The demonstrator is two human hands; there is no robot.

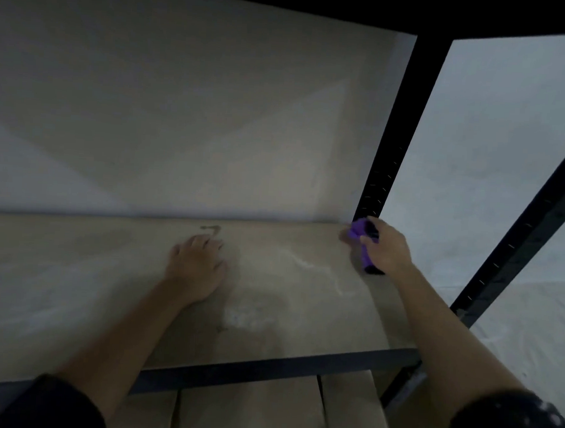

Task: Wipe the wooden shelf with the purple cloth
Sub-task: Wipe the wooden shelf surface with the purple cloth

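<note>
The wooden shelf (pixel 74 284) is a pale board in a black metal frame, seen in dim light. White dusty smears lie on it right of centre. My right hand (pixel 389 249) grips the bunched purple cloth (pixel 359 229) and presses it on the board's far right corner, against the black upright. My left hand (pixel 198 265) rests flat on the board near the middle, palm down, fingers slightly apart, holding nothing. A small dark mark lies just beyond its fingertips.
A black slotted upright (pixel 396 138) stands at the back right corner, a second one (pixel 522 233) at the front right. The dark front rail (pixel 266 370) edges the board. Cardboard boxes (pixel 248 408) sit on the level below. A pale wall is behind.
</note>
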